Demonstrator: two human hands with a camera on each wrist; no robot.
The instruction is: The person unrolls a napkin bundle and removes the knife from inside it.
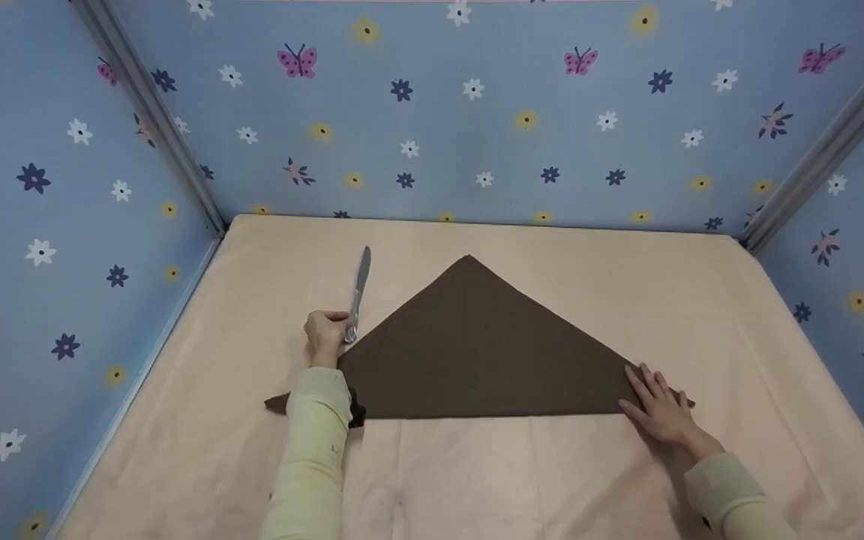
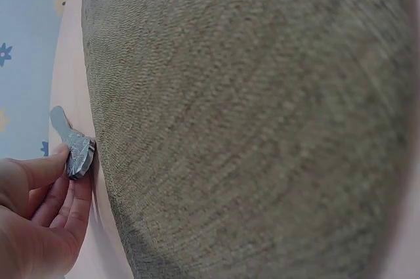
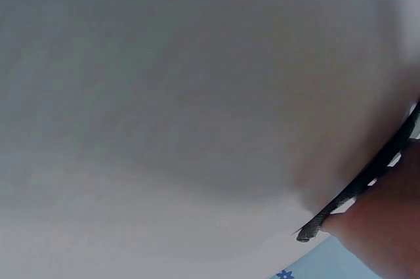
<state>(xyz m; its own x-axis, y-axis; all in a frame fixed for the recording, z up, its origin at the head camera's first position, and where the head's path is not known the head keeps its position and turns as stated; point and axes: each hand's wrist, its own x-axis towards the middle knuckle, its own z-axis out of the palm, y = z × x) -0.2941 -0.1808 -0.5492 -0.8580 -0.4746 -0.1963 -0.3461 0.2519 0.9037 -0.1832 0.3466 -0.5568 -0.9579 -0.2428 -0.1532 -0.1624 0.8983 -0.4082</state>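
Observation:
A dark brown cloth napkin point(image 1: 477, 345) lies folded into a triangle, its peak pointing away and its long edge toward me. Just left of its sloping edge, my left hand point(image 1: 326, 331) pinches a silver table knife point(image 1: 361, 277) by the patterned handle, blade pointing away. In the left wrist view, thumb and fingers meet around the knife handle point(image 2: 80, 154) close to the cloth. My right hand point(image 1: 661, 409) rests on the napkin's right corner with fingers spread and fairly straight. The right wrist view shows only part of that hand point(image 3: 380, 220) along the cloth's dark edge.
A pale peach tablecloth point(image 1: 589, 476) covers the table and has light creases. Blue panels point(image 1: 477, 112) printed with flowers and butterflies enclose the back and both sides, with grey posts point(image 1: 154, 112) at the corners.

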